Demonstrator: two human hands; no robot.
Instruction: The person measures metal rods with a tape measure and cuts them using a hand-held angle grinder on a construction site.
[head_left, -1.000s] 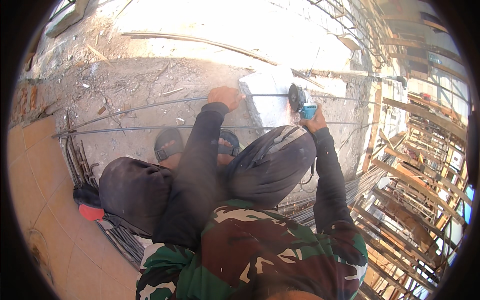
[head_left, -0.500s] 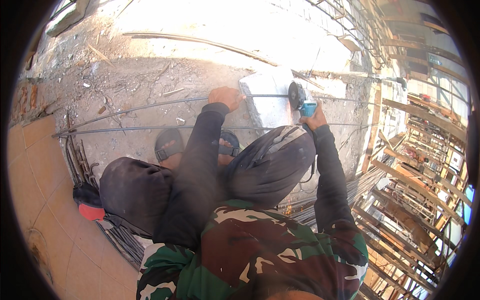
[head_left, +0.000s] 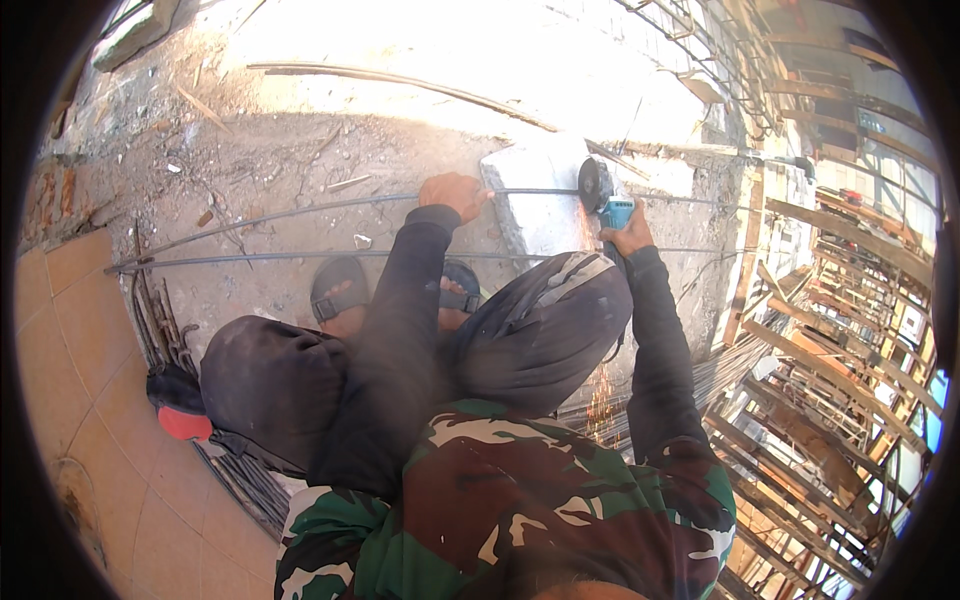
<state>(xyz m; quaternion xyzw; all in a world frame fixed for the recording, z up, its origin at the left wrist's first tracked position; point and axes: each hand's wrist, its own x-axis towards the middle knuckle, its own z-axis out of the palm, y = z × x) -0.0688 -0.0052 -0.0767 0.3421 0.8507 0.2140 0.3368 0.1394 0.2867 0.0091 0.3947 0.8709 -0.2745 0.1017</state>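
My left hand (head_left: 455, 195) is closed round a long thin steel rebar (head_left: 535, 190), which crosses a pale flat slab (head_left: 540, 222). In my right hand (head_left: 630, 232) is a teal angle grinder (head_left: 617, 212), its dark round disc (head_left: 591, 184) against the bar. Orange sparks (head_left: 603, 405) spray back toward me, past my right knee. A second rebar (head_left: 290, 257) runs roughly alongside, nearer my feet, and the two come together at the left.
Orange floor tiles (head_left: 75, 340) cover the left side, with bundled rods (head_left: 240, 490) along their edge. Beyond the slab lies a wooden strip (head_left: 400, 83). Timber planks (head_left: 850, 235) and a rebar cage (head_left: 680, 35) stand to the right. A red and black object (head_left: 180, 408) rests near my left knee.
The spark stream has grown brighter and denser below the grinder and behind my knee. Both hands, the grinder and the bar stay almost in the same place.
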